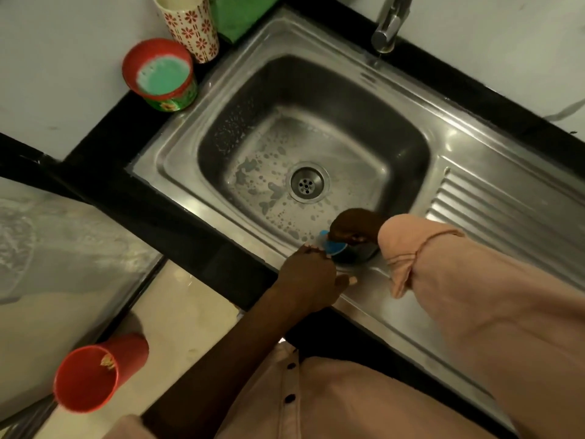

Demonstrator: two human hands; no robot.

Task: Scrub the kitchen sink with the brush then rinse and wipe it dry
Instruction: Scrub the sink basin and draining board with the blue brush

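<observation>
A stainless steel sink (421, 144) fills the middle of the head view, its basin floor spotted with soap foam around the round drain (307, 182). My right hand (354, 224) is shut on a brush with a blue body (332, 247) and presses it on the sink's near rim. My left hand (311, 277) rests flat on that rim just left of the brush, fingertips close to it. The brush bristles are mostly hidden under my right hand. The tap (387, 25) stands at the far edge, a thin trickle below its spout.
A red tub of green cleaning paste (161, 76) sits on the black counter left of the sink, with a flowered cup (190, 25) and a green cloth (240, 14) behind it. A ribbed drainboard (493, 213) lies to the right. A red cup (95, 375) stands low at left.
</observation>
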